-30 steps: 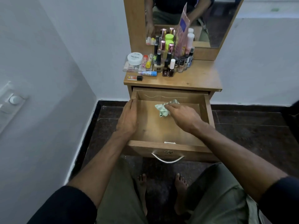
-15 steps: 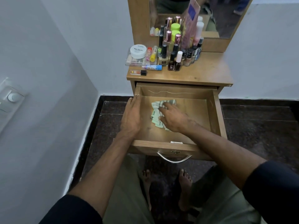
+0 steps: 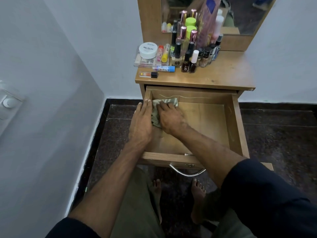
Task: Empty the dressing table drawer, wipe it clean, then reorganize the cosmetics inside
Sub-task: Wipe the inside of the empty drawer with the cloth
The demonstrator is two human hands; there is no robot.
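The drawer [image 3: 236, 127] of the dressing table stands pulled fully out, its wooden floor bare but for a crumpled pale green cloth [image 3: 155, 115] in the far left corner. The right hand [image 3: 170, 118] lies palm down on the cloth, fingers extended and slightly spread, pressing it against the drawer floor close to the back wall. The left hand [image 3: 141, 124] rests flat along the drawer's left wall, fingers straight and held together, fingertips reaching the rear corner just beside the cloth. A curved metal handle [image 3: 187, 172] hangs from the drawer front. On the tabletop [image 3: 228, 73] above, the cosmetics [image 3: 192, 54] stand grouped at the left: nail polish bottles, lip balm tubes, a white round jar [image 3: 148, 50] upon a clear flat case, and a tall pink packet leaning on the mirror [image 3: 240, 19]. The person's bare feet show on the dark stone floor [image 3: 283, 134] beneath the drawer.
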